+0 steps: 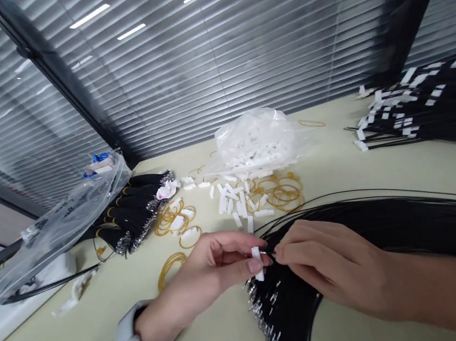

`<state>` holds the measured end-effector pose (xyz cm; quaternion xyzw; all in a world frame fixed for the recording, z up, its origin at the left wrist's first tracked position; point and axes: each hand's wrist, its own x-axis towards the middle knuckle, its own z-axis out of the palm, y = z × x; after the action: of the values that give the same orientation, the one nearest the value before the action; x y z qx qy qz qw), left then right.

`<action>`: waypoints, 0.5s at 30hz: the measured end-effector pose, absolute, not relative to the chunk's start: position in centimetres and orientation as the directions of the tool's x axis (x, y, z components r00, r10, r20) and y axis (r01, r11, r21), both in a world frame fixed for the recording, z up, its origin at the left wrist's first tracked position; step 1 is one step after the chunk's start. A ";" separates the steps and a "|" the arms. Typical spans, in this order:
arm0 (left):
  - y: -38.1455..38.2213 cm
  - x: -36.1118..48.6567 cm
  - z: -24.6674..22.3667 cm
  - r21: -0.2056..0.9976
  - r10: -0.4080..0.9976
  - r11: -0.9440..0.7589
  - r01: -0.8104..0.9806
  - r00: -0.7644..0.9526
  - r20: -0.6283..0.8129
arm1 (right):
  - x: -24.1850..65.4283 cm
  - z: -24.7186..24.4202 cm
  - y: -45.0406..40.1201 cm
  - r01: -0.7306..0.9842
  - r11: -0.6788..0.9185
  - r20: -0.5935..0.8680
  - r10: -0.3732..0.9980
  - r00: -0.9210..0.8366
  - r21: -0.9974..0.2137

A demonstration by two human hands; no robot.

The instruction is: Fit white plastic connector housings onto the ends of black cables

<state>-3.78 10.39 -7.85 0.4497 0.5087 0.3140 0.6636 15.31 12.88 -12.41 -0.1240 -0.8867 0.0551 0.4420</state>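
Note:
Between thumb and fingers, my left hand (222,262) pinches a small white plastic connector housing (257,265), held upright. My right hand (327,259) is closed on the end of a thin black wire (270,253), whose tip meets the side of the housing; whether it is inside I cannot tell. Beneath both hands lies a large bundle of black wires (440,221) with silvery terminals (266,322) at the near-left end. Loose white housings (233,199) are scattered just beyond my left hand.
A clear plastic bag (257,136) of white pieces stands by the window blinds. Yellow rubber bands (282,193) lie around the loose pieces. At left are more black wire bundles (129,211) and a plastic sheet (72,215). Wires with white ends (414,102) lie at right.

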 end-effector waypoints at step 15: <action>10.4 -3.8 -8.0 0.932 0.891 0.348 0.098 0.275 -0.361 | 15.1 -12.3 12.9 0.181 0.976 0.769 0.209 -0.604 -0.123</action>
<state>-3.81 10.35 -8.01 0.4793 0.5158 0.3104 0.6386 15.07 12.88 -12.35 -0.1088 -0.8955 0.0162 0.4313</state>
